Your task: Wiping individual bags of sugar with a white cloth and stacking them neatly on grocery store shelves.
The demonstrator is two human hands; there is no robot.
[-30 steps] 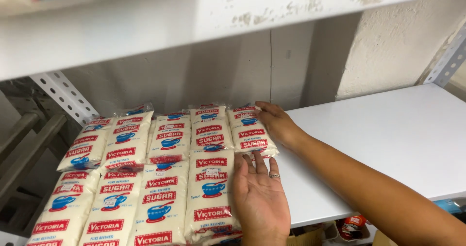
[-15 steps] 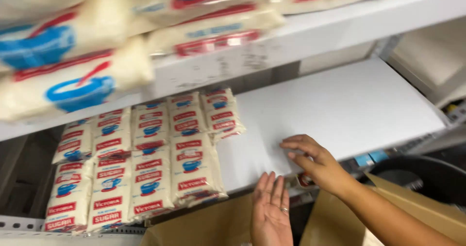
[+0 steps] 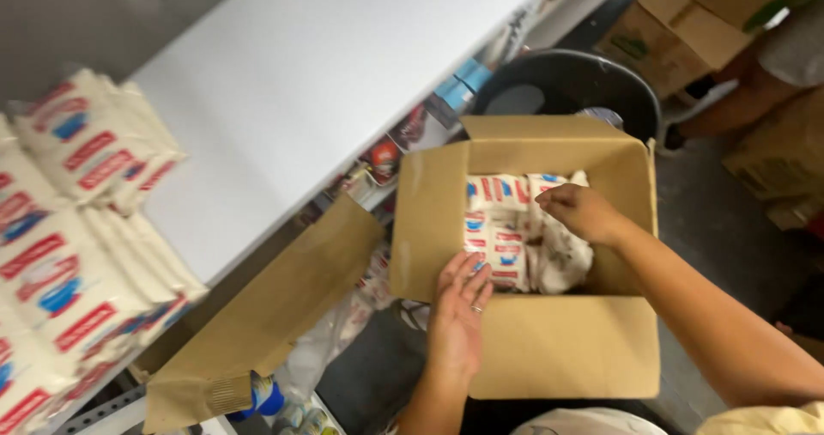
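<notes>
An open cardboard box [image 3: 558,349] sits below me with white sugar packets [image 3: 502,229] with red and blue print inside. My left hand [image 3: 459,306] lies flat with fingers together at the box's near edge, fingertips touching a packet. Reaching into the box, my right hand [image 3: 579,212] rests curled on the packets at the far side. I cannot tell whether it grips one. More of the same sugar packets [image 3: 69,229] lie stacked on the white shelf [image 3: 326,83] at the left.
A long cardboard flap [image 3: 275,306] hangs out to the left of the box. A dark round bin [image 3: 566,83] stands behind the box. More cartons [image 3: 712,14] are at the upper right, beside another person's leg [image 3: 730,113]. Small goods sit under the shelf edge.
My view has swung down from the shelf to the box. Both hands have left the shelf and the stacked packets and are now in the box.
</notes>
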